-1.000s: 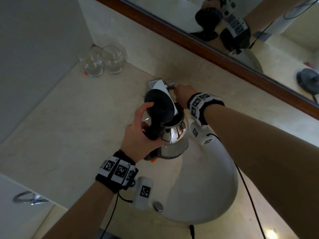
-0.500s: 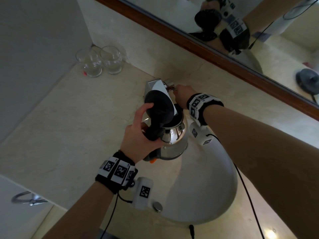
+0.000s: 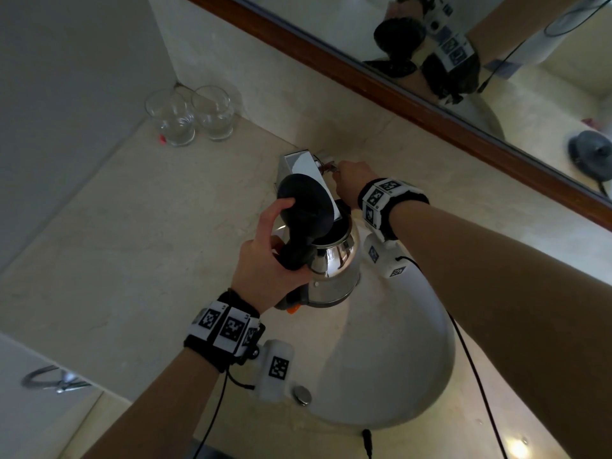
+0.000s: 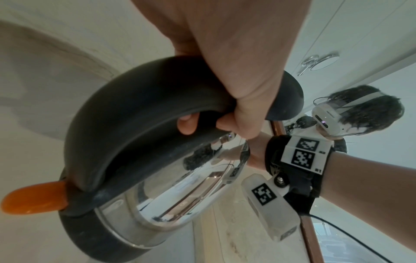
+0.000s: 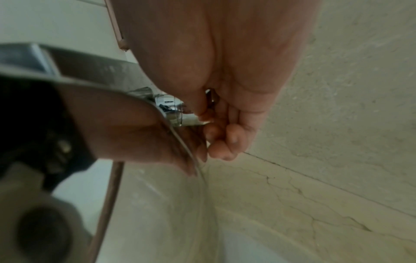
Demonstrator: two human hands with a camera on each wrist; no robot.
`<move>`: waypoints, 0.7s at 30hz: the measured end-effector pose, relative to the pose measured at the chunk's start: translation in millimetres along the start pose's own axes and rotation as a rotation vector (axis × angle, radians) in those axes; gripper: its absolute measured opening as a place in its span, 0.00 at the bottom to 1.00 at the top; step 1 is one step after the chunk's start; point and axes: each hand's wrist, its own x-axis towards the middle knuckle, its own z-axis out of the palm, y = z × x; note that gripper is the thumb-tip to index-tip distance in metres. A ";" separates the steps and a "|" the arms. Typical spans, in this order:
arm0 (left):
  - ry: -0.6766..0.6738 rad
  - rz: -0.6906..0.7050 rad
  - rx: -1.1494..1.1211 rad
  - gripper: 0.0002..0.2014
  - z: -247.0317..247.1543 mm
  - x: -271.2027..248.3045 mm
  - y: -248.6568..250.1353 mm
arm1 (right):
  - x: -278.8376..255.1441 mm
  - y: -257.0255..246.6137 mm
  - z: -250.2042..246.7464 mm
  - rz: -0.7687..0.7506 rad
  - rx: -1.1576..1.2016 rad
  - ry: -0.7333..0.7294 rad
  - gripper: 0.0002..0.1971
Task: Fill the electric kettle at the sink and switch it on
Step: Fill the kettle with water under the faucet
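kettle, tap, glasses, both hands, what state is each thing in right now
kettle: lid flipped open, held up over the sink under the tap
tap: handle pinched by the right hand; water flow cannot be seen
orange switch: position cannot be told
two glasses: upright, side by side in the counter corner, apparently empty
left hand: grips the kettle handle
right hand: pinches the tap handle
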 end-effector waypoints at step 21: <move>0.003 -0.001 0.009 0.45 1.2 -3.3 -1.7 | -3.2 -1.4 -2.7 0.004 -0.014 -0.004 0.15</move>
